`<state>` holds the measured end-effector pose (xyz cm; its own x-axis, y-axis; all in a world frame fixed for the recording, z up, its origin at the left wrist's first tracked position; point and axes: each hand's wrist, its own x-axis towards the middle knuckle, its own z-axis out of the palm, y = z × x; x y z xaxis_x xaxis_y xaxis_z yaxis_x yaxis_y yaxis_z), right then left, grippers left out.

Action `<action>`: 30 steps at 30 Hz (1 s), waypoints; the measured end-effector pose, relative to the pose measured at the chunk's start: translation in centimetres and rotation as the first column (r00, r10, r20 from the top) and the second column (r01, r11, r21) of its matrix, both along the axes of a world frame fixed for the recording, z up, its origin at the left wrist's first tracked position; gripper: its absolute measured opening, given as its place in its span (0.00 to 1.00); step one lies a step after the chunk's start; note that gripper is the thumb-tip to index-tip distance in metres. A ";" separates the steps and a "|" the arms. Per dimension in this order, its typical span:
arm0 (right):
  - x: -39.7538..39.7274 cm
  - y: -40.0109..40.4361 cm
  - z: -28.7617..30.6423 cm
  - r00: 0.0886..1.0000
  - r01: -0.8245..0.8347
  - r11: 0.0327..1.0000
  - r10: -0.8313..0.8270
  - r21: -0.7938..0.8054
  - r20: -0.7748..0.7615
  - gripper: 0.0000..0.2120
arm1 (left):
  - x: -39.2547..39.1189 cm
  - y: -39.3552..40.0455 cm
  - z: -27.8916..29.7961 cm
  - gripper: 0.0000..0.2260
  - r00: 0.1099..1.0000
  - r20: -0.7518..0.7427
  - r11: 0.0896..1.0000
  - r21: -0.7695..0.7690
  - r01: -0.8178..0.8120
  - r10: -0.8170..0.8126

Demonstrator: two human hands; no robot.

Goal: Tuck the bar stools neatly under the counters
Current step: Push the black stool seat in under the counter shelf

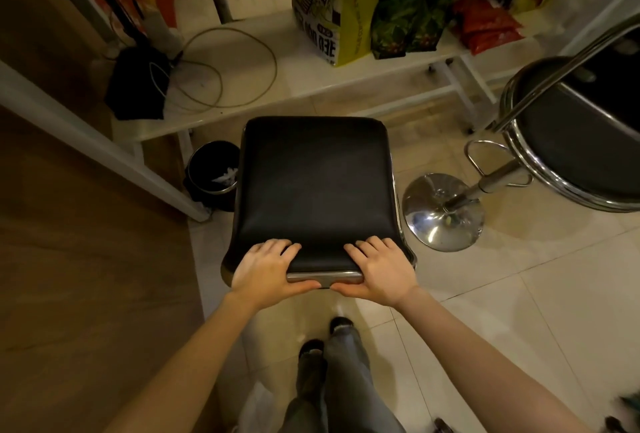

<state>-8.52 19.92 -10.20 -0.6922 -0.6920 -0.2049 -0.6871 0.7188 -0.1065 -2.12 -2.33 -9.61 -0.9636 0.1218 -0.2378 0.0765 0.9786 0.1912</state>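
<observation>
While gripping stool point(317, 186), fingers point(277, 247) curled, both hands

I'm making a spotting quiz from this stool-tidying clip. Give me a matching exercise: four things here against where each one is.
Things:
1. square stool
2. round stool
3. black bin
4. yellow bag

Places:
A. on the low white shelf
B. gripped by the left hand and right hand
C. right of the square stool
D. left of the square stool, on the floor

Pairs: 1-B, 2-C, 3-D, 4-A
</observation>
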 end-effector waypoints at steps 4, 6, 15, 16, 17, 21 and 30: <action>-0.2 0.0 -0.8 1.000 0.015 0.999 -0.016 -0.036 -0.024 0.42 | -0.6 -0.1 -0.7 0.42 1.000 0.018 1.000 0.007 0.004 -0.004; -0.4 -0.2 -1.2 0.999 0.026 0.998 -0.029 -0.058 -0.039 0.41 | -1.1 -0.6 -1.3 0.43 1.000 0.011 1.000 -0.003 -0.001 0.001; -4.0 -0.6 -1.7 0.996 0.006 0.994 -0.015 -0.110 -0.083 0.41 | -4.4 -1.0 -1.5 0.42 0.999 -0.036 1.000 -0.015 0.006 -0.007; -4.6 -0.6 -1.8 0.995 0.001 0.995 -0.011 -0.100 -0.097 0.41 | -4.8 -0.9 -1.6 0.42 0.999 -0.039 1.000 -0.013 0.001 -0.001; -5.0 -0.4 -1.9 0.994 -0.004 0.996 -0.006 -0.086 -0.111 0.41 | -5.1 -0.8 -1.7 0.42 0.999 -0.041 1.000 -0.007 -0.003 0.003; -5.4 0.0 -2.2 0.995 -0.012 0.997 0.004 -0.078 -0.101 0.41 | -5.2 -0.6 -2.0 0.41 0.999 -0.050 1.000 0.012 -0.008 0.008; -7.1 1.1 -2.0 0.994 -0.068 0.994 0.060 -0.085 -0.088 0.40 | -5.5 1.2 -1.5 0.40 0.996 -0.029 0.996 0.019 -0.086 0.086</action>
<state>-15.65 20.99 -12.16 -0.6582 -0.7482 -0.0837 -0.7405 0.6635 -0.1068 -7.59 -1.13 -11.11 -0.9773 0.0423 -0.2074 -0.0018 0.9781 0.2080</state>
